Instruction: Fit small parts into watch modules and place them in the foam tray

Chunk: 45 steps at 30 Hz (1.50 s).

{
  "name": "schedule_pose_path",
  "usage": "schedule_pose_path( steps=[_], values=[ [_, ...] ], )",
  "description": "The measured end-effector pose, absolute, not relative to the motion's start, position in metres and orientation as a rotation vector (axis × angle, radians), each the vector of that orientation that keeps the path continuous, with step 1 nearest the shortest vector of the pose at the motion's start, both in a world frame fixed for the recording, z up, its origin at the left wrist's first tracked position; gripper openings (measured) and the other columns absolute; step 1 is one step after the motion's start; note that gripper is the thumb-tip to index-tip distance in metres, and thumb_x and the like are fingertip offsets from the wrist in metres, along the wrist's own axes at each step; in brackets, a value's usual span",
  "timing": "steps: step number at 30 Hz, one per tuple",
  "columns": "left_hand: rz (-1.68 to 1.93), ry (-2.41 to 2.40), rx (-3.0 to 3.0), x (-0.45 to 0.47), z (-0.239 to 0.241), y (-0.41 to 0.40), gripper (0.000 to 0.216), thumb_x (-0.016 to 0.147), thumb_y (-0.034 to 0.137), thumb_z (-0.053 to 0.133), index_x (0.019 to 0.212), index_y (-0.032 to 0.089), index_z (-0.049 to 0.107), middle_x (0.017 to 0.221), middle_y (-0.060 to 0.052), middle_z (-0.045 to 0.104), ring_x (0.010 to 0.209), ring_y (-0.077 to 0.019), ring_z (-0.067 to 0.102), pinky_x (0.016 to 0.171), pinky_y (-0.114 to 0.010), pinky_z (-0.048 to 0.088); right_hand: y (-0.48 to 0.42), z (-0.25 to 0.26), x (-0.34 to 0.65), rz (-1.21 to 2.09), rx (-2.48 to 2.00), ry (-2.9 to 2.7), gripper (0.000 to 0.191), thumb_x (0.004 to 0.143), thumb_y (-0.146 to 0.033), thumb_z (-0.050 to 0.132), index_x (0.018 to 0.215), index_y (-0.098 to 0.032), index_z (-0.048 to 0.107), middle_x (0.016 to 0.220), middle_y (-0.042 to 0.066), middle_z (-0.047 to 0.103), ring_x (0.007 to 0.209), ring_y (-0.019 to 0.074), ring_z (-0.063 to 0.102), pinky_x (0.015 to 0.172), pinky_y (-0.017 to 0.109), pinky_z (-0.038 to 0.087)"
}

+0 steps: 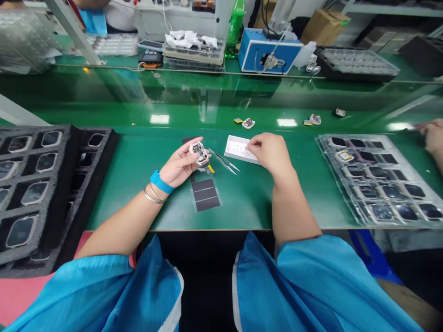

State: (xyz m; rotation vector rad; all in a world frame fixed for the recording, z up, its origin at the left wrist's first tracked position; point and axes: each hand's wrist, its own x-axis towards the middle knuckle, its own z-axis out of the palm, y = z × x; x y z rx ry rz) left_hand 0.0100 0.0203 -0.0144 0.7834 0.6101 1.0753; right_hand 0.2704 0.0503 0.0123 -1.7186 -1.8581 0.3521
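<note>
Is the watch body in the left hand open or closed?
Open: the watch body in the left hand shows bare circuitry, with a yellow tab sticking out.

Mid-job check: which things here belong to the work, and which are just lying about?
Job: left hand, small open watch module with yellow tab, right hand, white rectangular tray, steel tweezers.
Lying about: black foam tray, clear plastic tray, black film strips.

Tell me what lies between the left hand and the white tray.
Metal tweezers lie there on the green mat, as the head view shows.
</note>
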Motion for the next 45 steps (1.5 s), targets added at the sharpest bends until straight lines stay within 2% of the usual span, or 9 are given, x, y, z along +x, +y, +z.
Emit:
schedule_pose_path(
  steps=[4, 7, 20, 22, 24, 28, 31, 36, 45],
  values=[
    [1.066, 0.583, 0.791, 0.011, -0.014, 0.019, 0.058, 0.055, 0.025, 0.092, 0.106, 0.019, 0.067, 0.095, -0.006, 0.072, 0.088, -0.0204, 0.07, 0.079, -0.029, 0.057, 0.031, 0.004, 0.224, 0.793, -1.203, -1.661, 0.013, 0.079, -0.027, 0.068, 0.088, -0.018, 0.072, 0.089, 0.004, 0.073, 0.083, 0.018, 0.067, 0.082, 0.035, 0.054],
    [1.081, 0.61, 0.836, 0.011, -0.013, 0.018, 0.057, 0.053, 0.025, 0.093, 0.104, 0.019, 0.068, 0.093, -0.005, 0.072, 0.085, -0.0196, 0.069, 0.075, -0.028, 0.057, 0.014, -0.001, 0.191, 0.943, -1.031, -1.581, 0.012, 0.078, -0.03, 0.068, 0.082, -0.018, 0.07, 0.084, 0.002, 0.073, 0.077, 0.0162, 0.068, 0.077, 0.032, 0.056],
    [1.138, 0.775, 0.959, 0.016, -0.015, 0.02, 0.054, 0.047, 0.021, 0.093, 0.097, 0.019, 0.071, 0.091, -0.004, 0.07, 0.08, -0.0169, 0.066, 0.072, -0.026, 0.056, 0.009, -0.01, 0.183, 0.529, -1.153, -1.803, 0.007, 0.084, -0.02, 0.057, 0.078, -0.021, 0.062, 0.086, 0.005, 0.069, 0.087, 0.0199, 0.064, 0.086, 0.036, 0.052],
    [1.136, 0.768, 0.921, 0.015, -0.016, 0.021, 0.054, 0.049, 0.022, 0.092, 0.099, 0.019, 0.071, 0.092, -0.004, 0.071, 0.082, -0.0172, 0.066, 0.073, -0.026, 0.056, 0.013, -0.013, 0.182, 0.794, -1.112, -1.685, 0.007, 0.083, -0.024, 0.062, 0.089, -0.021, 0.061, 0.097, 0.005, 0.069, 0.095, 0.0195, 0.064, 0.088, 0.036, 0.053],
    [1.137, 0.748, 0.876, 0.012, -0.015, 0.023, 0.055, 0.051, 0.025, 0.092, 0.101, 0.02, 0.07, 0.093, -0.004, 0.071, 0.084, -0.0175, 0.067, 0.074, -0.026, 0.056, 0.018, -0.016, 0.182, 1.22, -1.03, -1.502, 0.028, 0.078, -0.027, 0.069, 0.103, -0.022, 0.058, 0.105, 0.004, 0.069, 0.097, 0.0174, 0.066, 0.085, 0.033, 0.056],
    [1.159, 0.71, 0.816, 0.005, -0.011, 0.026, 0.06, 0.049, 0.028, 0.093, 0.102, 0.022, 0.067, 0.09, -0.002, 0.071, 0.084, -0.016, 0.068, 0.075, -0.024, 0.057, 0.024, -0.018, 0.185, 1.839, -0.986, -1.281, 0.032, 0.07, -0.025, 0.079, 0.095, -0.017, 0.062, 0.086, 0.004, 0.072, 0.076, 0.0133, 0.069, 0.072, 0.027, 0.059],
    [1.171, 0.723, 0.815, 0.002, -0.007, 0.027, 0.061, 0.048, 0.029, 0.093, 0.102, 0.023, 0.065, 0.089, -0.002, 0.071, 0.084, -0.0167, 0.068, 0.078, -0.026, 0.057, 0.025, -0.011, 0.192, 1.818, -1.001, -1.272, 0.025, 0.066, -0.026, 0.083, 0.08, -0.013, 0.067, 0.074, 0.003, 0.07, 0.067, 0.0105, 0.067, 0.064, 0.021, 0.058],
    [1.121, 0.705, 0.845, 0.001, -0.006, 0.026, 0.059, 0.051, 0.03, 0.091, 0.103, 0.022, 0.064, 0.089, -0.003, 0.071, 0.084, -0.0188, 0.069, 0.08, -0.03, 0.058, 0.024, 0.005, 0.205, 1.671, -0.906, -1.305, 0.039, 0.066, -0.033, 0.083, 0.098, -0.017, 0.067, 0.071, -0.002, 0.067, 0.059, 0.0086, 0.061, 0.056, 0.021, 0.055],
    [0.998, 0.67, 0.893, 0.004, -0.01, 0.02, 0.067, 0.047, 0.037, 0.093, 0.106, 0.021, 0.064, 0.09, -0.006, 0.069, 0.087, -0.0261, 0.069, 0.076, -0.038, 0.06, 0.017, 0.01, 0.206, 1.353, -0.819, -1.449, 0.049, 0.069, -0.048, 0.08, 0.106, -0.021, 0.064, 0.093, 0.001, 0.067, 0.082, 0.0141, 0.066, 0.078, 0.03, 0.059]
  ],
)
